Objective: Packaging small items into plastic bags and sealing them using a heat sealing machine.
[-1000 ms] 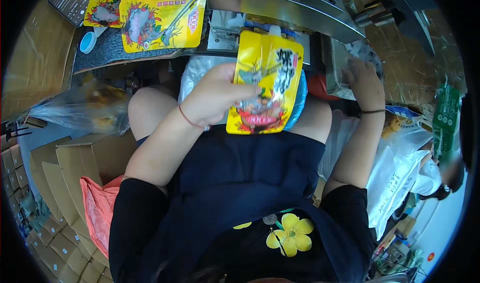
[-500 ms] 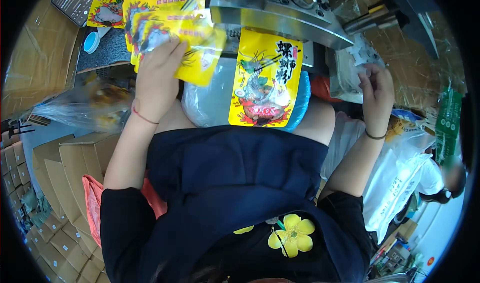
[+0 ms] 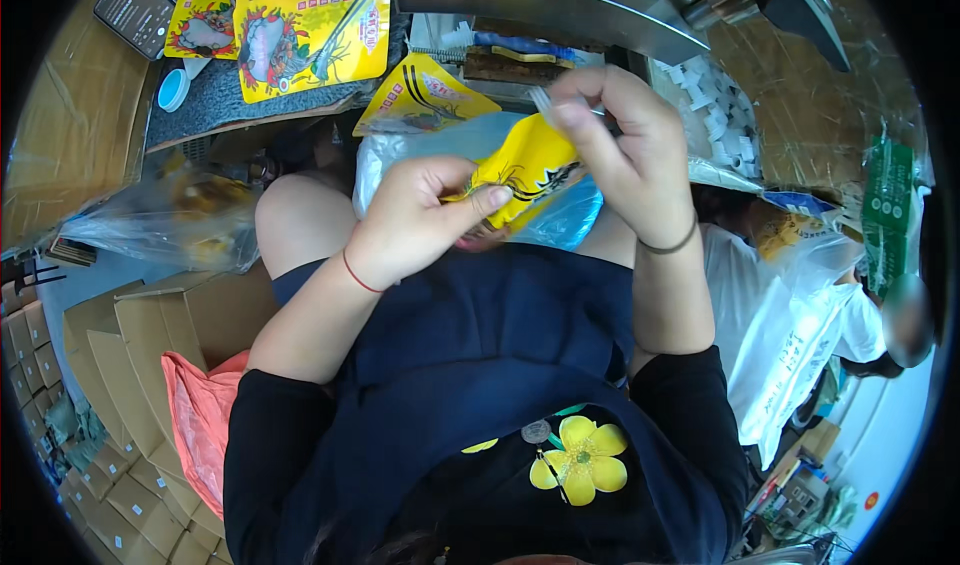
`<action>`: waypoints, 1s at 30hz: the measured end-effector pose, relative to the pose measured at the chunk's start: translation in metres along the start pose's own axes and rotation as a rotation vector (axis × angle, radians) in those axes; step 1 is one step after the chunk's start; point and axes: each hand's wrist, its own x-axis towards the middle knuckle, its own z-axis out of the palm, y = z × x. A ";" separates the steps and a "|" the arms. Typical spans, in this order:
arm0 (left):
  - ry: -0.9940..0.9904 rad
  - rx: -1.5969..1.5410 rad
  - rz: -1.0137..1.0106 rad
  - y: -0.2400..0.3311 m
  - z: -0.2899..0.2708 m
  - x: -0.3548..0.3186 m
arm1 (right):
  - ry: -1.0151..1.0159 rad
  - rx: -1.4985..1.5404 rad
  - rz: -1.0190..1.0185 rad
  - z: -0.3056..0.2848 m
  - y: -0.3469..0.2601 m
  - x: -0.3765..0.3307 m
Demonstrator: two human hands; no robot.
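A yellow printed pouch is held up, bent and tilted, over my lap. My left hand is closed on its lower left part, thumb on top. At the pouch's upper end, my right hand pinches a small whitish plastic piece, blurred and partly hidden by the fingers. I cannot tell whether that piece is inside the pouch opening or just beside it. Another yellow pouch lies behind, on clear plastic by the bench edge. A pile of yellow pouches rests on the bench at the far left.
A metal machine spans the back. Right of it sits a tray of small white plastic parts. A phone and a blue-white cap are at the far left. Clear plastic bags and cardboard boxes flank my legs.
My left hand has come from the pile to the pouch over my lap, which is now lifted and bent. My right hand has moved left from beside the parts tray to the pouch's upper end.
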 end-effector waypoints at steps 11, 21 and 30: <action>-0.156 -0.241 -0.046 -0.024 0.005 0.015 | 0.149 -0.858 0.185 -0.076 0.080 -0.017; -0.076 -0.383 -0.016 0.012 -0.011 0.054 | 0.138 -0.746 0.215 -0.079 0.149 -0.029; 0.247 1.327 -0.154 0.029 -0.079 -0.010 | 0.195 -0.717 0.170 -0.075 0.149 -0.035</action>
